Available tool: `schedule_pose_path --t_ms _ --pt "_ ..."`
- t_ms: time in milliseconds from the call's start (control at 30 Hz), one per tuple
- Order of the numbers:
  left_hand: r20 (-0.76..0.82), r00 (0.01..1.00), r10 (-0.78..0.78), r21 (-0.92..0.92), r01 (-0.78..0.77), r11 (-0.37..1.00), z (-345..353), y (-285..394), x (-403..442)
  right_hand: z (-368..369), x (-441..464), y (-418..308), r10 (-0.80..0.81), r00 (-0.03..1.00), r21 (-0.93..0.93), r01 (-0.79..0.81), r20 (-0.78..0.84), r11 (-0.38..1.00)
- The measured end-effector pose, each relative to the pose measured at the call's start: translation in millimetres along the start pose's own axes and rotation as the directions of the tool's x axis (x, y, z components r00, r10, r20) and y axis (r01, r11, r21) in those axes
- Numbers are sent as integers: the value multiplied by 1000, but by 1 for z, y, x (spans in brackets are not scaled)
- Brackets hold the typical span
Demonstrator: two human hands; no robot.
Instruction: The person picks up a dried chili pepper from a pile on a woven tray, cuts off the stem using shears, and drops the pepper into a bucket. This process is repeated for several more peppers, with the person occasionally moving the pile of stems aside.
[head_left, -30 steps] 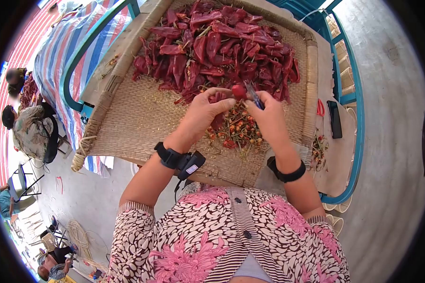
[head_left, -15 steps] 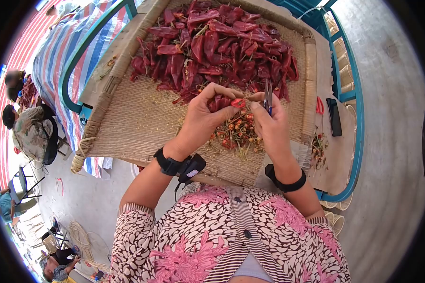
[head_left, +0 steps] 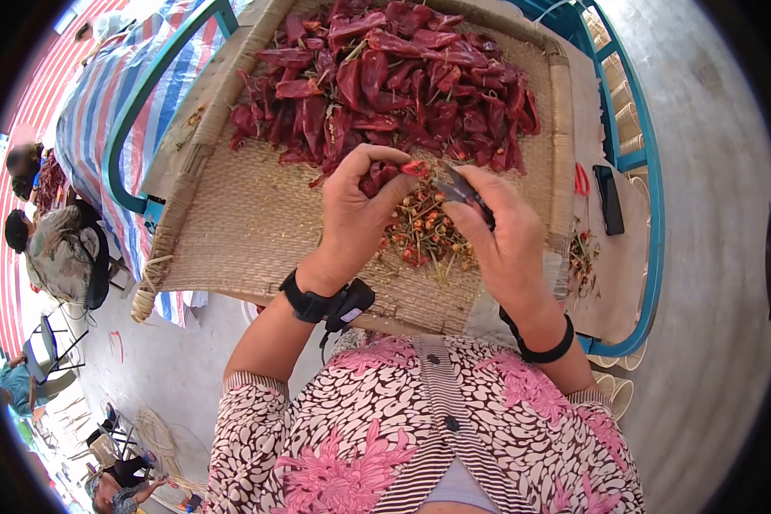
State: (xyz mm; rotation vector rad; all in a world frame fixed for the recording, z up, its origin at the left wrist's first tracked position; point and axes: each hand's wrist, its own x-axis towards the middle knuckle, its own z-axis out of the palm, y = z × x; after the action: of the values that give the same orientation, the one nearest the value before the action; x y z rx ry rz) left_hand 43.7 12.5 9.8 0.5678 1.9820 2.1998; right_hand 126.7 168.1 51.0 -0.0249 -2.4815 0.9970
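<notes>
Two hands (head_left: 351, 210) (one cutter (head_left: 460, 185), red pepper (head_left: 376, 178))

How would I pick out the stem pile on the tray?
Find the tray. Below the pepper heap in view, between left hand and right hand, sits the stem pile. It is smaller and mixes orange with pale yellow, unlike the dark red heap.

peppers (head_left: 377, 81): dark red | tray (head_left: 240, 223): tan | frame (head_left: 632, 160): teal | sheet (head_left: 98, 124): red-white-blue stripes

Head-worn view, forward and down
</notes>
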Motion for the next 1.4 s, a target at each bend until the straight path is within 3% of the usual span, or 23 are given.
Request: schedule_pose_path --t_ms 67,367,867,1067,1167,1267,1367,1400 --pt "-3 997 78 100 -77 992 -1 -5 1 -3 1 -7 42 998 -81 -39 44 996" --pt "-6 993 115 182 -112 977 1 -4 -1 -4 3 -2 -110 992 -262 121 57 957" --pt "1 996 95 292 -91 952 4 -4 -2 -7 6 -10 9 986 -425 64 166 903" --pt "74 974 216 373 -228 899 3 -4 0 0 6 -4 29 986 -401 40 165 915" --pt "93 957 273 392 -288 874 2 -7 2 3 5 2 11 991 -288 27 132 957" --pt "53 997 -56 96 50 994 2 -5 -4 -1 6 6 121 968 -16 -120 218 993" --pt "102 941 -322 -249 337 908 3 6 -6 -2 6 7 157 951 113 -192 265 975" --pt "123 934 -336 -276 358 892 2 6 -6 -2 6 7 184 943 155 -233 277 960"
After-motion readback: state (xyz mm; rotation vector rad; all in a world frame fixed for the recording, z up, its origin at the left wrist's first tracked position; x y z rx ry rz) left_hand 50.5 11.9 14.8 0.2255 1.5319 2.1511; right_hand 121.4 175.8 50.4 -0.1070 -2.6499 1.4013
